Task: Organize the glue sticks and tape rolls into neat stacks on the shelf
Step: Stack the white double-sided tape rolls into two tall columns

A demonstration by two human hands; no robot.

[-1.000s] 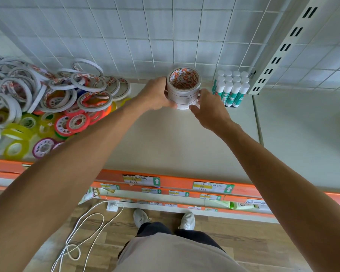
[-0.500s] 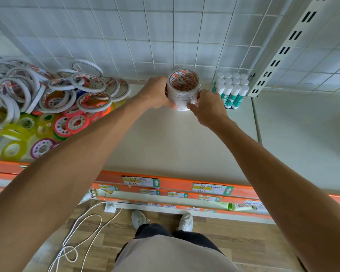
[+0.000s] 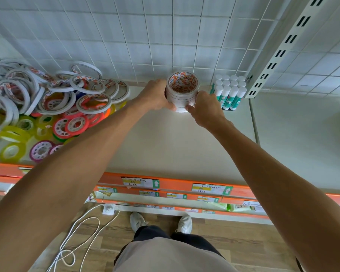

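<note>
- Head view: I see the stack of white tape rolls (image 3: 182, 93) at upper centre of the frame, now further back on the shelf (image 3: 165, 146) than a second ago, close to the wire grid backing (image 3: 126, 36).
- Left hand (image 3: 155, 96) curls round the stack's left side; right hand (image 3: 204, 109) cups its right side, fingertips at the lowest roll. Both grip it.
- The stack stands upright, rolls roughly in line, its base at or on the shelf surface; I cannot tell whether its weight is down.
- Glue sticks (image 3: 229, 91) stand in neat rows just right of the stack, near but not touching.
- Loose pile of tape rolls (image 3: 47, 103) lies jumbled at left of frame, well apart from the stack.
- My read: this stack is nearly placed; the left pile is the bulk of the work remaining.
</note>
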